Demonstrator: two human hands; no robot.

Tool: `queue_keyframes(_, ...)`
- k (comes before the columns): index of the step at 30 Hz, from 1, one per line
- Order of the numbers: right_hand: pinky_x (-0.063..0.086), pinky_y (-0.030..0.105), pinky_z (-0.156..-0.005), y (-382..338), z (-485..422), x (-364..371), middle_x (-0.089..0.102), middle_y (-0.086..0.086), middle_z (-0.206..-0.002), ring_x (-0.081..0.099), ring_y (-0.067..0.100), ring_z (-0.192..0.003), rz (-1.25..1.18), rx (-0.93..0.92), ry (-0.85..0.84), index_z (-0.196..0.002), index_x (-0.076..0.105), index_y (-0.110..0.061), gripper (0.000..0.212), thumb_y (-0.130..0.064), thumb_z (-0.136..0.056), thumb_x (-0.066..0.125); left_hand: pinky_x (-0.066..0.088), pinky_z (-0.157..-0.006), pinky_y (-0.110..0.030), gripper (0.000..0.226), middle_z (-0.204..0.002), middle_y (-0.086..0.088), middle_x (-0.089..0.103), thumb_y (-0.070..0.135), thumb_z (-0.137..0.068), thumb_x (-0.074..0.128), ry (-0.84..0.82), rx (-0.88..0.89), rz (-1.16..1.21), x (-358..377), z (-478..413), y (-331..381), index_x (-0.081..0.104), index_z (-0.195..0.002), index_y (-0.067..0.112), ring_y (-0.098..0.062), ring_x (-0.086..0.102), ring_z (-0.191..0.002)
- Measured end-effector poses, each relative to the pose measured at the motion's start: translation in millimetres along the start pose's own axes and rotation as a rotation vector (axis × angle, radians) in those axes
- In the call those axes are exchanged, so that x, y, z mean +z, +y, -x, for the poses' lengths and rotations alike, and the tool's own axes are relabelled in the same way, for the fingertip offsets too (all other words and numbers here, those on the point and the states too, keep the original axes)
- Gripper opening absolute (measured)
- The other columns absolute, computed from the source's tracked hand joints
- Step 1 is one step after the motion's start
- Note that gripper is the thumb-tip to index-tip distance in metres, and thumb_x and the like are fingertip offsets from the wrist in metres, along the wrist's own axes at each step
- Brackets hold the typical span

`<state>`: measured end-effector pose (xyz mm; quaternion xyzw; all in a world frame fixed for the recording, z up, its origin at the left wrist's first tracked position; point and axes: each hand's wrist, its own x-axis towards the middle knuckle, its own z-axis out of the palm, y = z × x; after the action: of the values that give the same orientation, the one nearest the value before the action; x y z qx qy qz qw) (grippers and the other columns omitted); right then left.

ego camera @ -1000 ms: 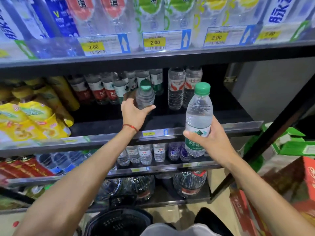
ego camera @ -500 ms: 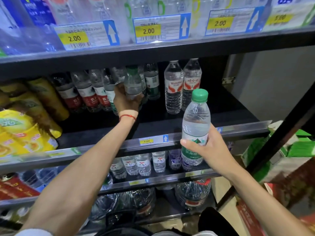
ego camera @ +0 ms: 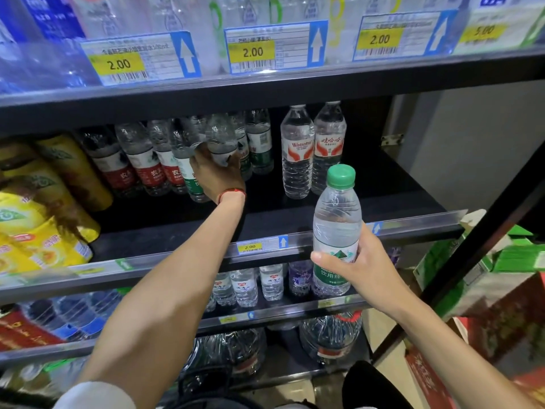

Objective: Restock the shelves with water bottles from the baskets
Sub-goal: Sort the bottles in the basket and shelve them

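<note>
Green-capped bottle (ego camera: 337, 231) upright in right hand (ego camera: 358, 268), fingers wrapped round label, waiting below shelf edge. Left hand (ego camera: 218, 172) deep on shelf (ego camera: 324, 214), closed round second bottle (ego camera: 221, 143) among back row. Bare shelf right of left hand: restock partway, judging so.

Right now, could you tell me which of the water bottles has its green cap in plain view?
The bottle in the right hand, held upright before the shelf edge. The shelved bottles' tops are hidden or dim.
</note>
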<state>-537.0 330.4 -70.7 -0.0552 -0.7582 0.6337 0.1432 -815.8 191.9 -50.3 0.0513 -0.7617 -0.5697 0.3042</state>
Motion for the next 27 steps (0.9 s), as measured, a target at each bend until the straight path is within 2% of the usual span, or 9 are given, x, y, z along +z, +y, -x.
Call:
queue_keyframes(3, 0.053, 0.019, -0.087, 0, 2, 0, 0.073, -0.008, -0.115, 0.070, 0.008, -0.106, -0.013, 0.009, 0.009, -0.128, 0.058, -0.023, 0.054, -0.022, -0.081, 0.084, 0.048, -0.087, -0.033, 0.064, -0.125, -0.005, 0.063, 0.030, -0.070, 0.092, 0.027, -0.052, 0.036, 1, 6, 2, 0.060, -0.124, 0.014, -0.026, 0.060, -0.118)
queue_keyframes(6, 0.054, 0.019, -0.089, 1, 3, -1, 0.073, -0.010, -0.116, 0.069, 0.008, -0.109, 0.005, 0.018, -0.003, -0.129, 0.057, -0.026, 0.056, -0.027, -0.081, 0.084, 0.046, -0.087, -0.031, 0.067, -0.125, -0.003, 0.062, 0.029, -0.071, 0.093, 0.015, -0.116, 0.074, 5, 3, 0, 0.059, -0.128, 0.015, -0.024, 0.060, -0.119)
queue_keyframes(9, 0.053, 0.019, -0.090, 1, 4, -1, 0.072, -0.012, -0.118, 0.068, 0.008, -0.112, 0.012, 0.035, -0.024, -0.132, 0.056, -0.028, 0.057, -0.026, -0.082, 0.085, 0.052, -0.097, -0.036, 0.067, -0.123, -0.002, 0.063, 0.026, -0.070, 0.094, -0.024, -0.126, 0.132, 4, -1, -4, 0.059, -0.126, 0.014, -0.023, 0.061, -0.118)
queue_keyframes(12, 0.054, 0.022, -0.091, -3, 7, 0, 0.072, -0.011, -0.119, 0.068, 0.008, -0.112, 0.013, 0.055, -0.041, -0.133, 0.055, -0.027, 0.057, -0.024, -0.084, 0.085, 0.052, -0.102, -0.042, 0.067, -0.125, -0.005, 0.063, 0.025, -0.070, 0.088, -0.111, -0.111, 0.131, -1, -7, -12, 0.058, -0.128, 0.011, -0.025, 0.062, -0.117)
queue_keyframes(17, 0.055, 0.025, -0.094, -19, 15, 4, 0.072, -0.007, -0.119, 0.069, 0.010, -0.112, -0.030, 0.080, -0.060, -0.131, 0.055, -0.024, 0.055, -0.019, -0.085, 0.084, 0.057, -0.095, -0.045, 0.052, -0.120, -0.009, 0.065, 0.022, -0.070, 0.072, -0.212, 0.049, 0.058, -43, 13, -2, 0.063, -0.119, 0.009, -0.022, 0.066, -0.107)
queue_keyframes(20, 0.054, 0.019, -0.089, -33, 22, 6, 0.074, -0.006, -0.117, 0.070, 0.009, -0.109, -0.050, 0.087, -0.050, -0.130, 0.057, -0.021, 0.054, -0.017, -0.084, 0.085, 0.054, -0.086, -0.040, 0.036, -0.111, -0.009, 0.070, 0.037, -0.080, 0.069, -0.435, 0.162, -0.397, -93, 35, 26, 0.068, -0.109, 0.016, -0.032, 0.066, -0.099)
queue_keyframes(22, 0.054, 0.018, -0.088, -41, 26, 8, 0.073, -0.008, -0.117, 0.070, 0.008, -0.108, -0.038, 0.088, -0.041, -0.130, 0.057, -0.023, 0.055, -0.018, -0.083, 0.086, 0.048, -0.085, -0.041, 0.042, -0.109, -0.012, 0.070, 0.052, -0.088, 0.063, -0.594, 0.353, -0.784, -122, 44, 40, 0.068, -0.109, 0.015, -0.035, 0.064, -0.103)
queue_keyframes(24, 0.053, 0.015, -0.087, -50, 30, 10, 0.073, -0.009, -0.117, 0.069, 0.005, -0.108, -0.012, 0.075, -0.036, -0.129, 0.057, -0.025, 0.057, -0.019, -0.082, 0.087, 0.049, -0.088, -0.042, 0.048, -0.120, -0.006, 0.066, 0.055, -0.089, 0.060, -0.697, 0.493, -0.878, -146, 50, 46, 0.066, -0.123, 0.021, -0.031, 0.060, -0.112)
queue_keyframes(27, 0.052, 0.014, -0.084, -62, 35, 13, 0.072, -0.008, -0.115, 0.069, 0.004, -0.103, 0.019, 0.054, -0.063, -0.126, 0.057, -0.026, 0.057, -0.015, -0.079, 0.089, 0.047, -0.088, -0.041, 0.052, -0.127, 0.002, 0.060, 0.058, -0.091, 0.056, -0.796, 0.559, -0.933, -177, 60, 42, 0.062, -0.130, 0.024, -0.026, 0.055, -0.116)
